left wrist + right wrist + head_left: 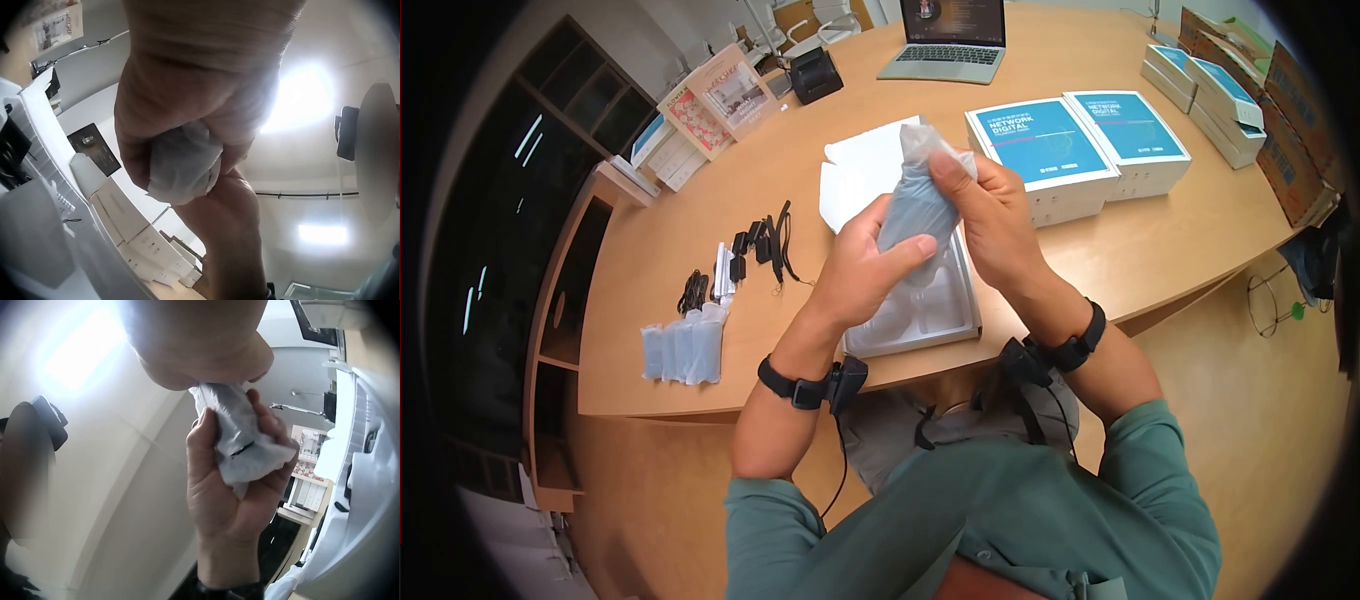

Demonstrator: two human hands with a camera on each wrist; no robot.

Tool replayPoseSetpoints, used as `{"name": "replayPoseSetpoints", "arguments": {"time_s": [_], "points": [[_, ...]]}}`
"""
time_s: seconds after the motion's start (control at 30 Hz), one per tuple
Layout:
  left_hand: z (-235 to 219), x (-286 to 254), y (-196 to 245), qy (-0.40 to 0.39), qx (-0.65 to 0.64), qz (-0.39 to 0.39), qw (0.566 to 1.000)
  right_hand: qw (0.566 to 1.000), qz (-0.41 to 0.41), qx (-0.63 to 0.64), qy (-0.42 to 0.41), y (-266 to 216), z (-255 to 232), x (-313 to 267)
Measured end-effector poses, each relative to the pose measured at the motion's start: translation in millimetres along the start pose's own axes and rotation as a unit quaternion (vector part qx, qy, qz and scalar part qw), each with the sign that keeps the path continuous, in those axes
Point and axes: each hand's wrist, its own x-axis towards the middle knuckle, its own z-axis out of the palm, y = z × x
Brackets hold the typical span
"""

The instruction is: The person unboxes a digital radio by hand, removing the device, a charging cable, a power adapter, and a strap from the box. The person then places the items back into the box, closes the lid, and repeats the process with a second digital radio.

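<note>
Between both hands, above the table, is a package in a thin translucent whitish bag. My left hand grips its lower part, thumb across the front. At its top end my right hand pinches the bag, thumb in front. In the right wrist view, the bag's loose end flares out near the left palm, with a small dark mark on it. What lies inside the bag is hidden. Below the hands is an open white box with a moulded insert, its white lid folded back.
Several similar bagged packages lie at the left, near black adapters and a coiled cable. Blue-topped white boxes stand at the right. A laptop is at the back, a cardboard carton at the far right.
</note>
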Motion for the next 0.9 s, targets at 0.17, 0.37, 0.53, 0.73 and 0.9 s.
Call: {"name": "replayPoseSetpoints", "arguments": {"time_s": [0.17, 0.37, 0.53, 0.73, 0.9], "points": [[5.5, -10.1, -4.7, 0.069, -0.001, 0.02, 0.997, 0.954, -0.17, -0.244, 0.033, -0.2, -7.0, -14.5], [3.8, -17.3, -15.0, 0.056, 0.109, 0.073, 0.99, 0.912, -0.143, -0.384, -0.026, 21.1, -26.8, -48.1], [-0.6, -12.8, -13.2, 0.001, 0.155, -0.069, 0.985, 0.895, -0.118, -0.421, -0.087, 20.0, -46.1, -69.7], [44.5, -8.5, 4.6, 0.015, 0.596, -0.069, 0.8, 0.806, -0.158, -0.547, -0.165, 18.2, -55.4, -105.9], [63.2, 13.4, 6.2, -0.032, 0.669, -0.148, 0.728, 0.847, -0.174, -0.483, -0.138, 39.2, -64.1, -117.4]]}}
